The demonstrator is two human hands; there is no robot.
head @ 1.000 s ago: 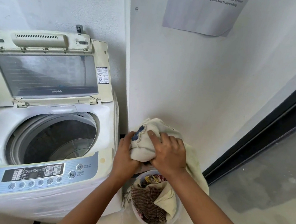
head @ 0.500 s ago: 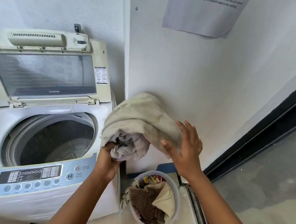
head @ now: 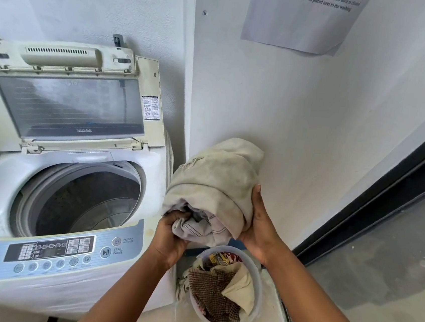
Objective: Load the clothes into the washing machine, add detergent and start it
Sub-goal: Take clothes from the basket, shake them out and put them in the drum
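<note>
A bundle of cream and white clothes (head: pixel 216 185) is held in the air just right of the top-loading washing machine (head: pixel 136 179). My left hand (head: pixel 172 238) grips the bundle's lower end, fingers curled into a white striped cloth. My right hand (head: pixel 259 226) cups the bundle's right side, thumb up against the cream fabric. The machine's lid (head: pixel 68 103) stands up and its drum (head: pixel 81 199) looks empty. Below my hands a round basket (head: pixel 257 296) on the floor holds a brown checked cloth, a cream cloth and a colourful piece.
The control panel (head: pixel 65 250) with its start/pause button faces me at the machine's front. A printed notice (head: pixel 299 20) hangs on the white wall. A dark door frame (head: pixel 387 179) and glass panel run along the right. No detergent is in view.
The bundle was lifted out of the basket and up beside the machine. My right hand, off the cloth half a second ago, now cups its right side.
</note>
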